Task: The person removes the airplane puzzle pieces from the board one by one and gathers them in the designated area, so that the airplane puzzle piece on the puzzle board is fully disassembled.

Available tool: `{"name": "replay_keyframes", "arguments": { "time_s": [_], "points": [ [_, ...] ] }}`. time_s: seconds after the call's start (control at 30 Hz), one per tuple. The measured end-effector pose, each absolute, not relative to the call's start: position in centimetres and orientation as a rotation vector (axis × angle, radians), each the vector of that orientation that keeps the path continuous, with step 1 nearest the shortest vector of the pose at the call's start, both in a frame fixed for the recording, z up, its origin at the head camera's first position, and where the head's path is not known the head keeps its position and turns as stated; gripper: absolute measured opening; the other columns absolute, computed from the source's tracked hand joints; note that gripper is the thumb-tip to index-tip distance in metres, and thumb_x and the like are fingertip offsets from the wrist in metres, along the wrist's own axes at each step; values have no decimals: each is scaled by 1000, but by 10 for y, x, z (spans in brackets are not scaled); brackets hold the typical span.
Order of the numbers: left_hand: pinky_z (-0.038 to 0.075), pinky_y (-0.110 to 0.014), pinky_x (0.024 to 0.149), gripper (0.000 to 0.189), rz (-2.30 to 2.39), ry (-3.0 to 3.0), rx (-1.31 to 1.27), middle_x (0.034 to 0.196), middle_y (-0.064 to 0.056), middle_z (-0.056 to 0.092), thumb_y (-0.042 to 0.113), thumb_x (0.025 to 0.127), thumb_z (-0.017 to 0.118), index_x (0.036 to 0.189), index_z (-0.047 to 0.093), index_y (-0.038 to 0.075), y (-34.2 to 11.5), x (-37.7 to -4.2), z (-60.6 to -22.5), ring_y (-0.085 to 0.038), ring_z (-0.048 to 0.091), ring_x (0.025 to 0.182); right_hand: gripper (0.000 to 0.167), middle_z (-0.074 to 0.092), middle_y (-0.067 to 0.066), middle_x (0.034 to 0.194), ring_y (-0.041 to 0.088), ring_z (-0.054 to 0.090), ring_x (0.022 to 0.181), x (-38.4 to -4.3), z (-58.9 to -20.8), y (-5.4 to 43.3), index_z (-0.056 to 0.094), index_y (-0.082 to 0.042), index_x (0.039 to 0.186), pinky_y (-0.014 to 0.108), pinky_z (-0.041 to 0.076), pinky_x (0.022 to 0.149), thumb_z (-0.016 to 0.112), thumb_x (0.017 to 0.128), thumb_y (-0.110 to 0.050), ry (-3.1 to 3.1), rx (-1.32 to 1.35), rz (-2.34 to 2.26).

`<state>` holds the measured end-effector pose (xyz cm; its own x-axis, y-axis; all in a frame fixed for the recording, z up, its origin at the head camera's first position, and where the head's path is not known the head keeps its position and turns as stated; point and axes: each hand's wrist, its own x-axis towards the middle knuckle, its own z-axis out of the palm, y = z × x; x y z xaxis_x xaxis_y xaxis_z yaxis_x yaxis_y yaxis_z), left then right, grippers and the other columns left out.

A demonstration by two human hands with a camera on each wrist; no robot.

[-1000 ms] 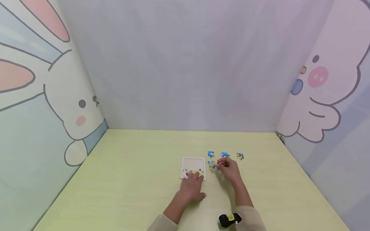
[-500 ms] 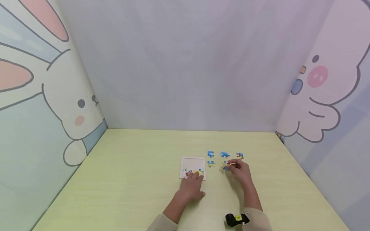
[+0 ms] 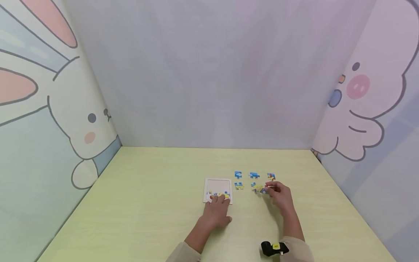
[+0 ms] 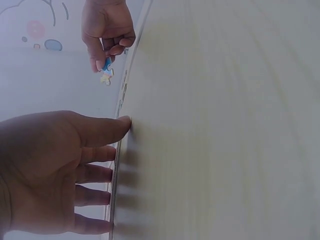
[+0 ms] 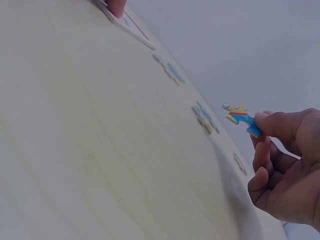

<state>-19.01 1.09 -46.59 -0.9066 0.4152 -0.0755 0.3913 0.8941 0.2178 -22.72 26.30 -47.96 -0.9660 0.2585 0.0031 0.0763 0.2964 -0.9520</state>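
In the head view my left hand (image 3: 216, 214) rests with straight fingers on the lower edge of a small square puzzle board (image 3: 218, 179). Several pieces lie along the board's bottom, partly hidden by the fingertips. Between right thumb and fingers, my right hand (image 3: 281, 196) pinches a jigsaw piece (image 5: 242, 119), blue and yellow with a red stripe. It is held above the table, clear of the surface in the right wrist view. Under and beside it lies another piece (image 3: 253, 186), partly overlapped in the head view.
Right of the board lie more loose jigsaw pieces: a blue one (image 3: 238, 175), a blue one (image 3: 254, 175), a red-and-blue one (image 3: 271, 176) and a yellow-and-blue one (image 3: 239, 186). A pale wooden table (image 3: 157, 203) carries everything, with printed fabric walls (image 3: 209, 80) around it.
My right hand has moved to the right, away from the board, carrying the pinched jigsaw piece past the loose ones. My left hand has stayed on the board.
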Motion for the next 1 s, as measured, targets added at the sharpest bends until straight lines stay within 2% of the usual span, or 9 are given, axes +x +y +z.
{"name": "replay_keyframes", "arguments": {
  "time_s": [0.37, 0.7, 1.0],
  "points": [
    [39, -51, 90, 58, 296, 2955, 637, 133, -7, 46, 37, 81, 69, 130, 52, 11, 10, -191, -467, -28, 40, 122, 31, 60, 4, 85, 17, 55, 72, -230, -478, 285, 58, 7, 114, 27, 45, 55, 63, 89, -12, -2435, -348, 1696],
    [39, -50, 90, 58, 293, 2942, 640, 134, -7, 46, 36, 81, 69, 131, 52, 11, 12, -190, -466, -28, 39, 123, 29, 60, 8, 89, 16, 54, 73, -240, -481, 305, 59, 8, 113, 25, 44, 60, 61, 90, -9, -2543, -313, 1577],
    [39, -51, 91, 58, 292, 2944, 620, 134, -7, 45, 35, 81, 69, 131, 52, 11, 12, -191, -465, -29, 39, 124, 27, 63, 7, 86, 15, 53, 67, -250, -482, 311, 61, 9, 108, 26, 45, 56, 61, 88, -9, -2606, -351, 1521]
  ]
}}
